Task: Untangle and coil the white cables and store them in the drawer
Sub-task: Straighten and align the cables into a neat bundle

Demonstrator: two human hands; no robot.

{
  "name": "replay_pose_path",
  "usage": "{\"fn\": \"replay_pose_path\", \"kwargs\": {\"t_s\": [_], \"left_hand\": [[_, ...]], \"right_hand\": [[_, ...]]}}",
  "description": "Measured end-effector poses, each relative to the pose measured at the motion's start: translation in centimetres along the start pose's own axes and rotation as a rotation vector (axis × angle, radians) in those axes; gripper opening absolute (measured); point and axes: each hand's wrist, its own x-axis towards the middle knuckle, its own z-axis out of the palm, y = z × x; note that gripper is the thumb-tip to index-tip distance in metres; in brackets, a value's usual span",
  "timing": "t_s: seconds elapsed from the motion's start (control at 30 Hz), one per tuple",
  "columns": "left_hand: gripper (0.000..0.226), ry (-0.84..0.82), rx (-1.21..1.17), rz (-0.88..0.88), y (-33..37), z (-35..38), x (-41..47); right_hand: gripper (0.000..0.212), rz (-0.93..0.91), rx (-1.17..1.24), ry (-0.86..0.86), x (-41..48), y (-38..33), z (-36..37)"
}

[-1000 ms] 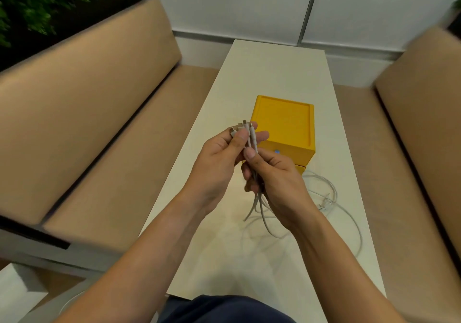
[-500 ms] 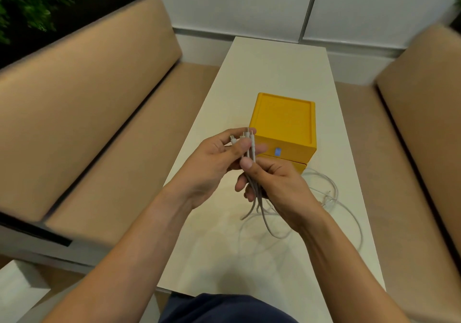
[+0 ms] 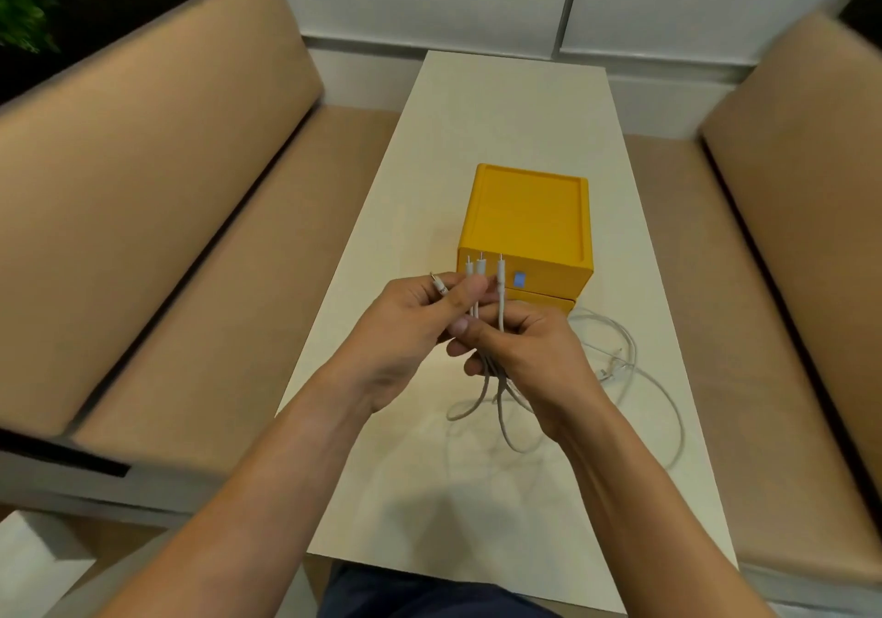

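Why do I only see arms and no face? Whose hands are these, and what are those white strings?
The camera sits on a person's head and looks down, so you see only their two arms, like your own when you look down. This moment has just that one view. The left hand and the right hand both hold a bunch of white cables, plug ends pointing up. The rest of the cables lies in loose loops on the long pale table. Behind the hands stands a yellow drawer box, its drawers closed. Tan benches run along both sides.
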Motion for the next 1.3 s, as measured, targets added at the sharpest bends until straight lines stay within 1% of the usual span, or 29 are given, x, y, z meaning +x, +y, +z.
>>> {"fn": "replay_pose_path", "kwargs": {"t_s": [0.07,0.1,0.17,0.2,0.23,0.3,0.37,0.43,0.5,0.57,0.6,0.63,0.73,0.77,0.8,0.9,0.97,1.03,1.1,1.13,1.2,1.3], "left_hand": [[0.036,-0.026,0.031,0.005,-0.2,0.3,0.2],[0.035,-0.043,0.046,0.001,-0.3,0.3,0.2],[0.041,-0.069,0.089,-0.020,-0.4,0.1,0.3],[0.046,-0.083,0.106,-0.035,-0.4,-0.1,0.3],[0.048,-0.093,0.115,-0.046,-0.4,-0.1,0.2],[0.046,-0.084,0.127,-0.049,-0.3,-0.3,0.1],[0.045,-0.031,0.204,-0.039,-0.3,-0.5,0.1],[0.042,0.006,0.273,-0.048,-0.5,-1.0,-0.1],[0.039,0.032,0.241,-0.062,-0.6,-1.4,-0.3],[0.023,0.083,0.185,-0.058,-0.5,-1.6,-0.5],[0.019,0.109,0.175,-0.053,-0.4,-1.7,-0.6],[0.021,0.125,0.180,-0.050,-0.4,-1.8,-0.7],[0.042,0.114,0.293,-0.044,-0.1,-2.6,-0.9],[0.045,0.097,0.328,-0.048,0.0,-2.9,-1.1],[0.043,0.083,0.340,-0.053,0.1,-3.1,-1.3],[0.023,0.082,0.287,-0.065,0.3,-2.9,-1.9],[0.020,0.118,0.227,-0.063,0.2,-2.7,-2.1],[0.023,0.122,0.166,-0.052,0.1,-2.6,-2.3],[0.027,0.071,0.173,-0.037,-0.1,-2.4,-2.7],[0.028,0.056,0.187,-0.030,-0.1,-2.4,-2.8],[0.032,0.080,0.175,-0.021,-0.2,-2.3,-3.1],[0.047,0.145,0.106,-0.002,-0.1,-2.3,-3.2]], "right_hand": [[0.017,-0.018,-0.113,-0.002,0.0,0.3,-0.3],[0.024,-0.038,-0.190,-0.013,0.0,0.5,-0.4],[0.037,-0.066,-0.309,-0.054,-0.3,0.8,-0.3],[0.040,-0.060,-0.344,-0.068,-0.5,0.9,-0.2],[0.039,-0.050,-0.370,-0.073,-0.8,1.0,-0.2],[0.031,-0.041,-0.344,-0.088,-1.3,0.9,0.0],[0.033,-0.056,-0.309,-0.112,-1.7,0.8,0.0],[0.035,-0.082,-0.365,-0.111,-1.5,1.0,-0.1],[0.036,-0.090,-0.424,-0.090,-1.5,1.3,-0.2],[0.039,-0.084,-0.451,-0.072,-1.4,1.5,-0.2],[0.040,-0.087,-0.465,-0.072,-1.4,1.6,-0.2],[0.040,-0.085,-0.473,-0.079,-1.4,1.6,-0.3],[0.031,-0.021,-0.413,-0.156,-1.4,1.7,-0.1],[0.030,0.004,-0.390,-0.181,-1.5,1.7,-0.1],[0.031,0.021,-0.373,-0.199,-1.6,1.8,0.0],[0.039,0.057,-0.323,-0.230,-2.0,1.8,0.1],[0.035,0.046,-0.298,-0.205,-2.1,1.7,0.1],[0.031,0.010,-0.264,-0.130,-2.2,1.7,0.2],[0.029,-0.022,-0.249,-0.076,-2.3,1.7,0.2],[0.028,-0.032,-0.248,-0.070,-2.4,1.6,0.3],[0.025,-0.029,-0.236,-0.071,-2.7,1.6,0.5],[0.023,0.027,-0.178,-0.115,-2.9,1.3,0.5]]}}
